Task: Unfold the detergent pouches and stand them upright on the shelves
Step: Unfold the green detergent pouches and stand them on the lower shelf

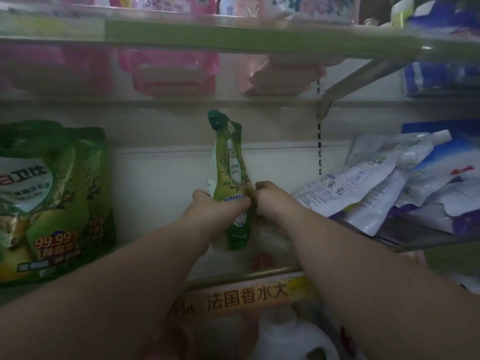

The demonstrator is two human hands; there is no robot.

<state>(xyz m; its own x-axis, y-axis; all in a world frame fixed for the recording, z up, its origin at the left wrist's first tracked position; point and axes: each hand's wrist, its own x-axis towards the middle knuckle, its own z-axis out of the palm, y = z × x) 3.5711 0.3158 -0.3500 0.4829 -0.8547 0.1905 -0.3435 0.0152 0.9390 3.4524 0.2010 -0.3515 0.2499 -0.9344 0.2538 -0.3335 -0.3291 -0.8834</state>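
One green pouch is in play right now, and you've got both hands on it mid-shelf; your left hand is wrapped round its lower front, your right hand pinches the right edge beside it; the pouch is upright with its green cap on top, but it looks creased and narrow, so I'd say it's only partly opened out; its bottom seems to sit just above or on the shelf, hard to call.

Progress-wise you're early-ish, I reckon; a big green bag already stands on the left, while a heap of white pouches on the right lies slumped on its sides, so those look left to do.

Stuff I can't make out; the pouch base is behind your wrists; the pink packs up top are blurry; the white bottle below is cut off by the frame; the whole shot is dim.
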